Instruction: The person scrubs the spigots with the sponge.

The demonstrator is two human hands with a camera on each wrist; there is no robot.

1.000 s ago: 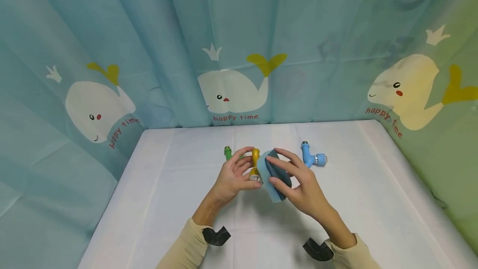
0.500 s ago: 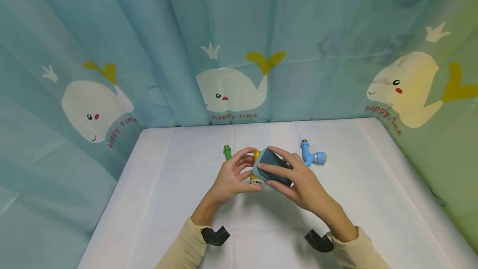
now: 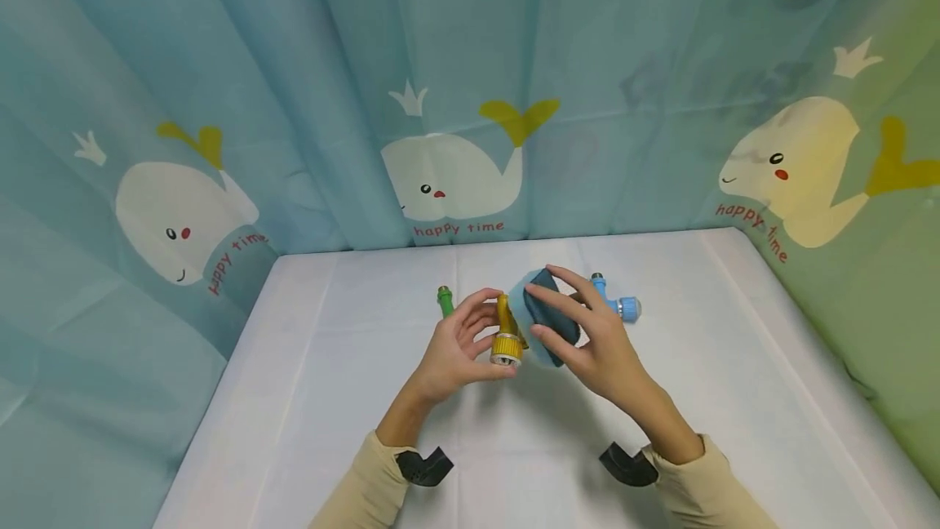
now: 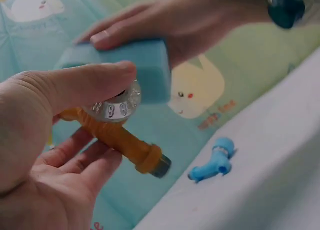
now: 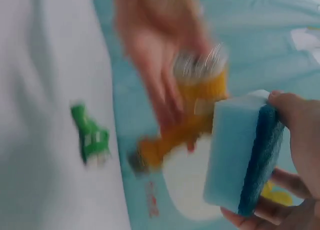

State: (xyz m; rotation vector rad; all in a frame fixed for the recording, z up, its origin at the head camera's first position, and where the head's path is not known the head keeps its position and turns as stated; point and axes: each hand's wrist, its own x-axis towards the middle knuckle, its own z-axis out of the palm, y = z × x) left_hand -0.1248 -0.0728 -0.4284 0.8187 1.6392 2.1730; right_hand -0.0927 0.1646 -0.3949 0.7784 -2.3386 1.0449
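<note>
My left hand (image 3: 458,341) holds a yellow pipe fitting (image 3: 505,333) above the table, thumb on its silver ring (image 4: 112,105) and fingers under its stem (image 4: 120,140). My right hand (image 3: 580,333) grips a blue sponge (image 3: 547,317) with a dark scouring face, held against the right side of the fitting. In the right wrist view the sponge (image 5: 245,160) sits just right of the blurred yellow fitting (image 5: 187,115).
A green fitting (image 3: 445,299) lies on the white table (image 3: 330,398) just left of my hands, and a blue fitting (image 3: 615,304) lies to the right. Whale-print curtains (image 3: 441,104) close off the back and both sides.
My right hand has slid the sponge up and away along the yellow fitting, so the fitting's silver ring end now shows. The left hand has kept its hold.
</note>
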